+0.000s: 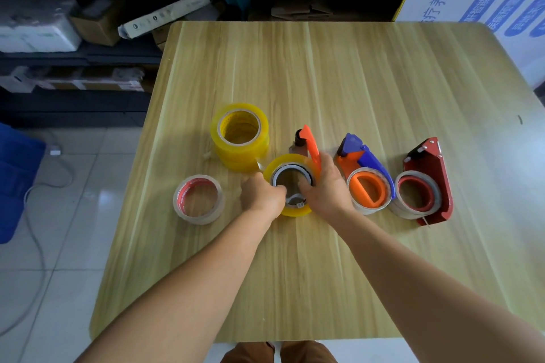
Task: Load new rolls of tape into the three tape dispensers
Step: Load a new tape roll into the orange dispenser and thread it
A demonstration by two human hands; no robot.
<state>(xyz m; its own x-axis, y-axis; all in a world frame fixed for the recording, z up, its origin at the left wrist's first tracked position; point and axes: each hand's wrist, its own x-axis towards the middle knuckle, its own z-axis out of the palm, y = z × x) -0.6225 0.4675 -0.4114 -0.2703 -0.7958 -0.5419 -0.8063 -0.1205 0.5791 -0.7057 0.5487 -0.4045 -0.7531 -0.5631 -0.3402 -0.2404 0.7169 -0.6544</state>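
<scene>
Yellow roll sits mid-tabletop on the orange dispenser, my left hand and right hand both clamped on it, apparently seating it on the hub.

Two bare forearms, no sleeves in view up to the frame edge. No watch, rings, bands or gloves on either wrist or hand. Left hand and right hand both bare, short nails where visible. Below the near edge of the wooden table, two brown rounded shapes side by side with a pale gap between them: probably trouser legs or shoes, too cropped to tell which.
</scene>
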